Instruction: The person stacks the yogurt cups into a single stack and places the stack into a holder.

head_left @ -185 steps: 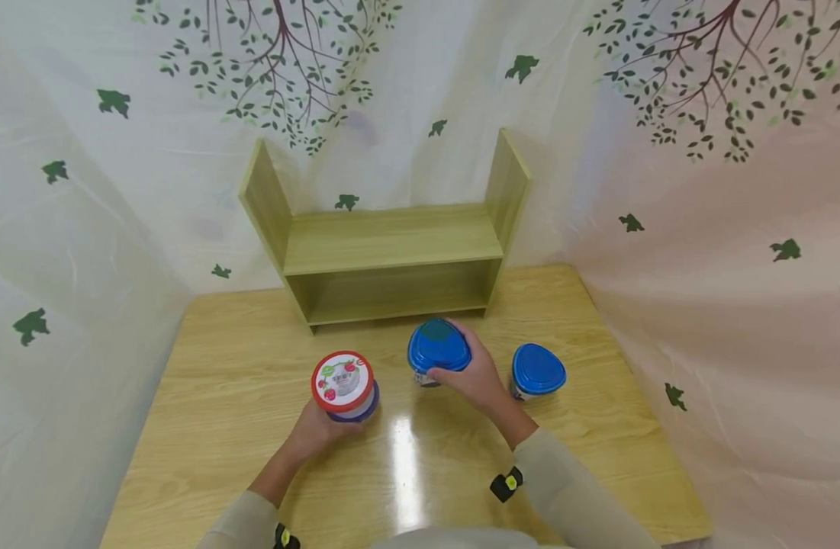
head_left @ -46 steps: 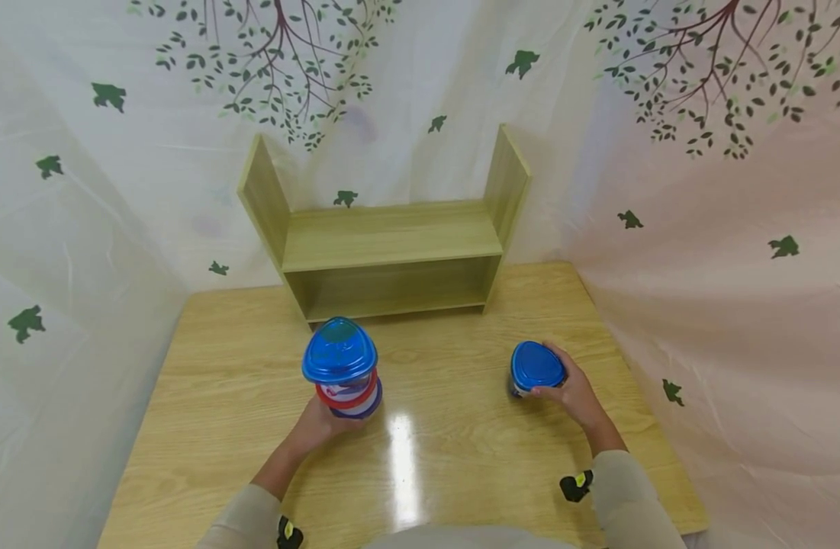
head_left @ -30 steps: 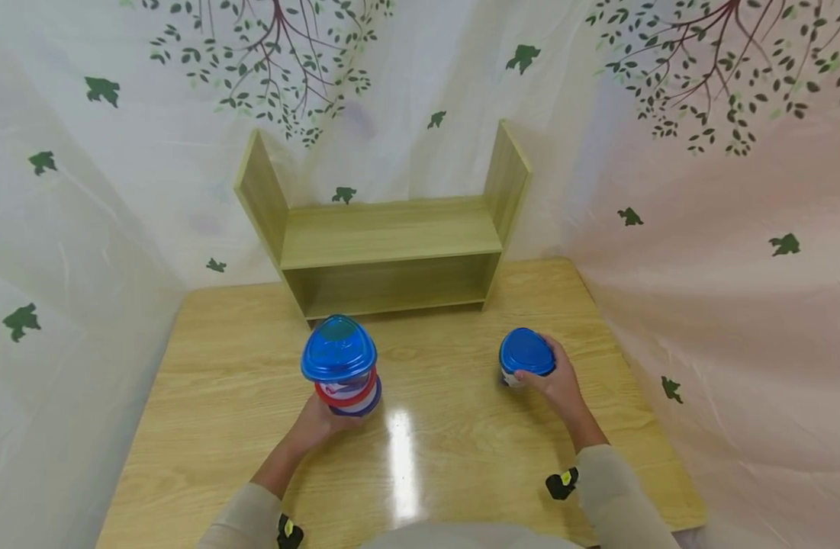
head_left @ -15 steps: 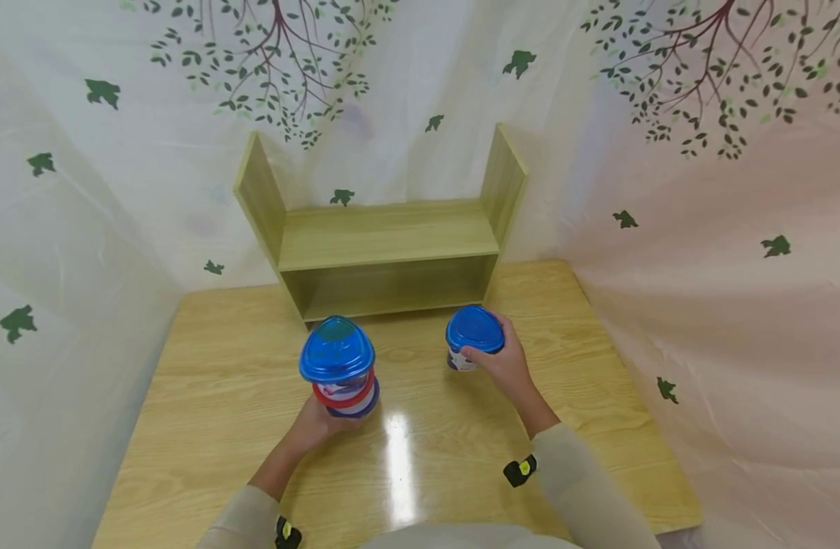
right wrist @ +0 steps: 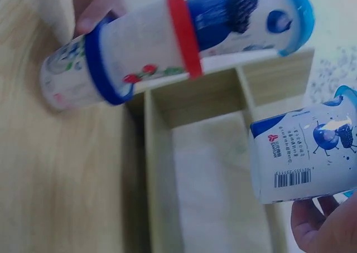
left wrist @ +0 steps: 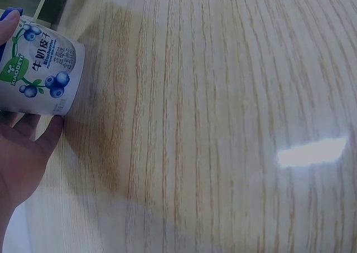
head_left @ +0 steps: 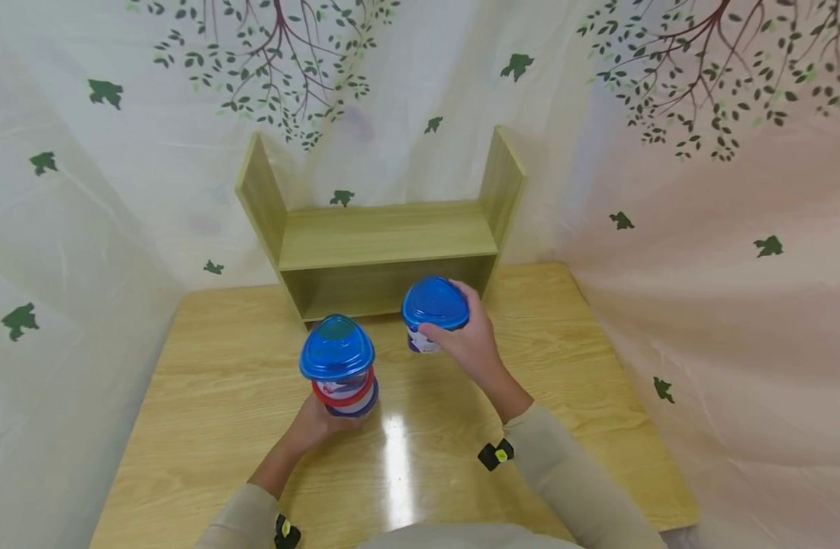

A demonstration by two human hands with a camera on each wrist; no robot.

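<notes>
Three yogurt cups stand in one upright stack at the left of the head view. Its bottom cup is white with blueberries and a dark blue lid. Above it is a red-lidded cup, topped by a cup with a shiny blue rounded-triangle lid. My left hand grips the bottom cup, thumb on one side and fingers on the other. My right hand holds another blue-lidded yogurt cup in the air, right of the stack; its barcode side faces the right wrist view.
A two-level wooden shelf stands at the back of the wooden table, just behind the cups. Printed cloth hangs around the table on the back and sides. Both wrists wear black bands with cameras.
A blue-lidded cup, earlier in my right hand, now tops the stack. My right hand has taken the other cup from the table's right and carried it left and up. My left hand stays put.
</notes>
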